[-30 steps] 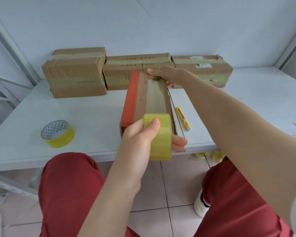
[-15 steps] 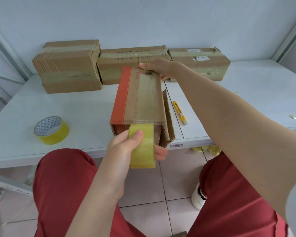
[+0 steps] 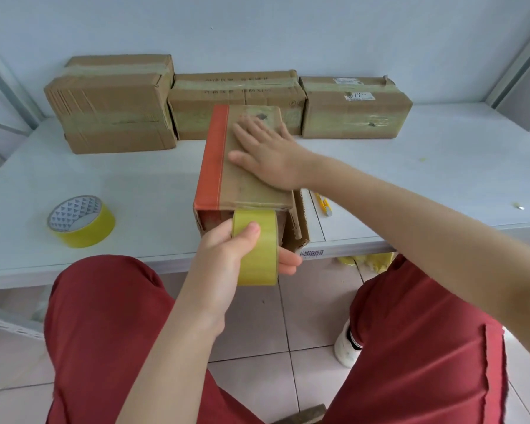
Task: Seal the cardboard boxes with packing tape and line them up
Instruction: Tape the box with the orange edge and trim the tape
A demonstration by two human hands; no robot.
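Print on the middle sealed box (image 3: 236,96) at the back too blurred to read. Near end of the open cardboard box (image 3: 248,191) mostly hidden behind the tape roll (image 3: 257,255); inside not made out. Yellow knife (image 3: 324,205) partly tucked behind its torn side flap. Box at the tabletop (image 3: 141,185) front edge, far end close to the back row. Glossy yellow roll gripped in the left hand (image 3: 224,252), fingers curled round it; right hand (image 3: 270,157) flat, fingers straight, pressing the brown top beside an orange strip.

One cardboard box (image 3: 248,188) under flat right hand (image 3: 270,157), yellow tape roll (image 3: 259,258) in left hand (image 3: 222,250).
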